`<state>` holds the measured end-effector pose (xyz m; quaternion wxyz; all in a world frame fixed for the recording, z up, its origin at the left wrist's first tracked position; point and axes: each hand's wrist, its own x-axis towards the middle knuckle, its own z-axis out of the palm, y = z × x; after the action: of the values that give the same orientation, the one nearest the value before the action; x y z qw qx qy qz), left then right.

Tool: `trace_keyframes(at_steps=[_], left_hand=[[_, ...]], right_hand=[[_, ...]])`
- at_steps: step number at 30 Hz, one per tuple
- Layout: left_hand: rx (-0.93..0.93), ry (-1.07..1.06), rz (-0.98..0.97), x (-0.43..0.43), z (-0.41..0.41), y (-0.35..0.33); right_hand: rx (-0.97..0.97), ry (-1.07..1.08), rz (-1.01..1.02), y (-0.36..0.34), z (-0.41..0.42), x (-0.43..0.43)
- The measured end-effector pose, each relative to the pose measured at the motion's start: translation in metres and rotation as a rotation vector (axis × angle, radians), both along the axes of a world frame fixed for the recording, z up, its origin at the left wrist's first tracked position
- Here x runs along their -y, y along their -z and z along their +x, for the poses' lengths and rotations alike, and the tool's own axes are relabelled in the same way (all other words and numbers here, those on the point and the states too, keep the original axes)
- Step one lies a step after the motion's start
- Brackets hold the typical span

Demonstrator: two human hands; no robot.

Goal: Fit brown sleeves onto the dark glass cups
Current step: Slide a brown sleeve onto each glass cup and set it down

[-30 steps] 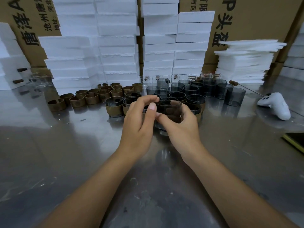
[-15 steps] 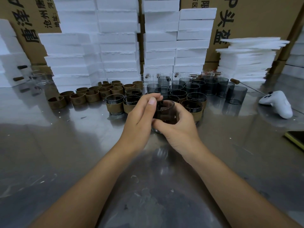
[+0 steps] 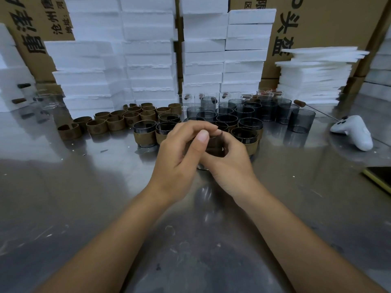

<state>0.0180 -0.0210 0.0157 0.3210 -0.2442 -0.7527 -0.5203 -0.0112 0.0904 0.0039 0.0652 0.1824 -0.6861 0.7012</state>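
Observation:
Both hands wrap one dark glass cup [image 3: 215,145] just above the steel table [image 3: 84,197]. My left hand [image 3: 179,157] curls over its left side with the thumb up. My right hand [image 3: 230,163] grips its right side, and the cup is mostly hidden between the fingers. Whether a sleeve sits on it I cannot tell. Behind the hands stand sleeved cups [image 3: 145,134], bare dark cups [image 3: 301,120] and loose brown sleeves [image 3: 115,123].
White foam blocks [image 3: 148,60] and cardboard boxes [image 3: 330,22] wall off the back. A stack of foam sheets [image 3: 315,75] is at the back right. A white controller [image 3: 353,132] lies at the right, and a yellow-edged dark object [image 3: 378,176] sits at the right edge.
Both hands have lowered the cup toward the table and closed further around it. The left thumb now covers more of the rim.

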Motion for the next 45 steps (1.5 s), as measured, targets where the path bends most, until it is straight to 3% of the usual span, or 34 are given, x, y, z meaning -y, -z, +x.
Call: trace_keyframes(at_steps=[11,22,27,30,34,39,42,45], left_hand=[[-0.043,-0.159,0.142,0.006,-0.006,0.000],[0.304,0.018,0.222,0.004,-0.009,0.003],[0.541,0.168,0.316,0.003,-0.009,0.000],[0.511,0.162,0.329,0.002,-0.008,-0.002],[0.460,0.104,0.344,0.004,-0.008,-0.002],[0.424,-0.019,0.391,0.005,-0.011,-0.001],[0.385,-0.100,0.443,0.008,-0.013,-0.002],[0.355,-0.114,0.439,0.008,-0.012,-0.001]], right_hand=[[0.066,0.016,-0.130,-0.004,-0.001,-0.003],[0.074,-0.009,-0.193,-0.006,0.001,-0.004],[-0.019,0.014,-0.100,-0.002,-0.001,-0.002],[-0.107,0.026,-0.006,0.001,-0.001,0.001],[-0.121,-0.021,-0.033,0.002,-0.002,0.002],[-0.060,-0.128,0.003,0.004,-0.002,0.002],[0.005,-0.072,0.086,0.003,-0.004,0.002],[0.063,-0.013,0.009,-0.001,-0.005,0.001]])
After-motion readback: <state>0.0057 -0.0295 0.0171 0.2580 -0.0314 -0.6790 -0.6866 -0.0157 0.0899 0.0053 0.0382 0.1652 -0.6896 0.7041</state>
